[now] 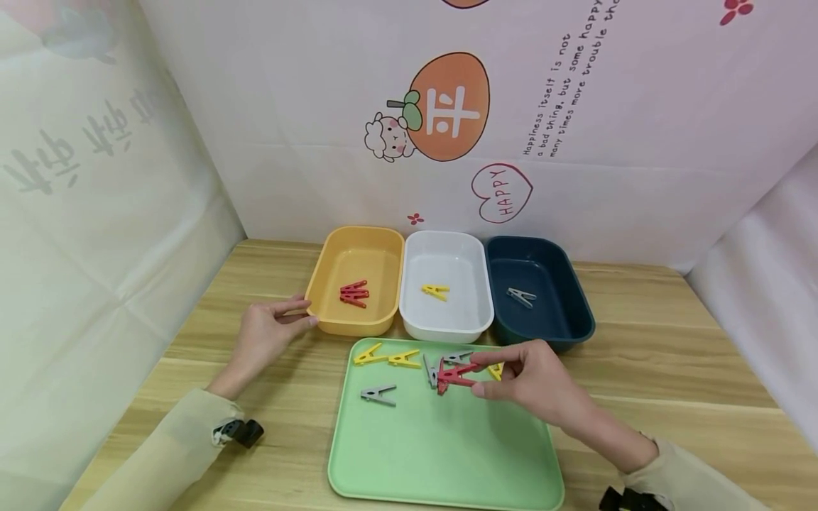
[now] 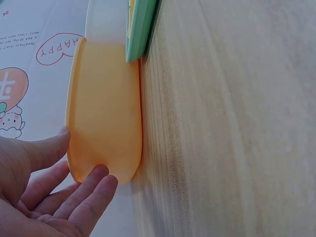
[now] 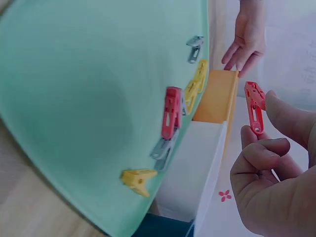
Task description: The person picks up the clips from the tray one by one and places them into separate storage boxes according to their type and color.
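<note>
Red clip (image 3: 251, 94) pinched in the right hand (image 1: 533, 380), above the far part of the green tray (image 1: 447, 454).
It's V-shaped, with slotted arms; the left hand (image 1: 271, 330), fingers loosely extended, touches the orange tub (image 1: 351, 328).

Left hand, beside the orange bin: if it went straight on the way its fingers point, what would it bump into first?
The orange bin. The left hand is right at the bin's near left corner and seems to touch it, though exact contact is hard to judge.

3 cloth walls (image 1: 307, 177) round a wooden table (image 1: 671, 341) suggest a booth.
</note>
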Motion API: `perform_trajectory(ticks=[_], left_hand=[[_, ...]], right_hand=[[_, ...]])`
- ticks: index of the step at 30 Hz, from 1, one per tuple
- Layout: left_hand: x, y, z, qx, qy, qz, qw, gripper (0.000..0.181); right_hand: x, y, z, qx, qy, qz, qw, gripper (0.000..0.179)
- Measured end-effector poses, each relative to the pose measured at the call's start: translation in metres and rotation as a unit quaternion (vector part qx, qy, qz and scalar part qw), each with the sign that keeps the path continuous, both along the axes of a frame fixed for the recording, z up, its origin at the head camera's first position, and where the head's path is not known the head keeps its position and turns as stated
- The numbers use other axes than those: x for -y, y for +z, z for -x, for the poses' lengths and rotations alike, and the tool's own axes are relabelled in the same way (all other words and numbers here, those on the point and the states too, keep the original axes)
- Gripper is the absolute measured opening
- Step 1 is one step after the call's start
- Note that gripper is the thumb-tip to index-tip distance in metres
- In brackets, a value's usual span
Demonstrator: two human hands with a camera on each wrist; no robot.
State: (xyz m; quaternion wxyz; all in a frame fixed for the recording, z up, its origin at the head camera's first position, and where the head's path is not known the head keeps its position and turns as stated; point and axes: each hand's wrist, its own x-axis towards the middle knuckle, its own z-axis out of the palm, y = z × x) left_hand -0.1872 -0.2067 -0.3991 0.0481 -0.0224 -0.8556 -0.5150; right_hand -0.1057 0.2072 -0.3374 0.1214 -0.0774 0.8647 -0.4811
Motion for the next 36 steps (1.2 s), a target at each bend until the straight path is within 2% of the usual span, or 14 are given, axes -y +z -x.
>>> perform_trajectory(ticks=[8, 15, 20, 27, 36], left_hand=[[0.001, 0.000, -0.001, -0.002, -0.001, -0.003, 1.0000, 0.040], [0.002, -0.001, 0.000, -0.002, -0.002, -0.006, 1.0000, 0.040], [0.002, -0.002, 0.001, 0.000, -0.004, -0.001, 1.0000, 0.041], [0.001, -0.003, 0.002, -0.004, -0.005, 0.003, 1.0000, 0.040], [0.001, -0.002, 0.002, -0.001, -0.001, -0.003, 1.0000, 0.040]], right_hand=[[0.020, 0.021, 0.019, -0.037, 0.014, -0.021, 0.9990, 0.038], [0.037, 0.032, 0.043, -0.081, 0.026, -0.047, 0.9953, 0.033], [0.049, 0.037, 0.058, -0.071, 0.016, -0.052, 0.9960, 0.035], [0.064, 0.041, 0.081, -0.081, 0.011, -0.053, 0.9952, 0.034], [0.083, 0.047, 0.107, -0.076, 0.013, -0.024, 0.9967, 0.033]])
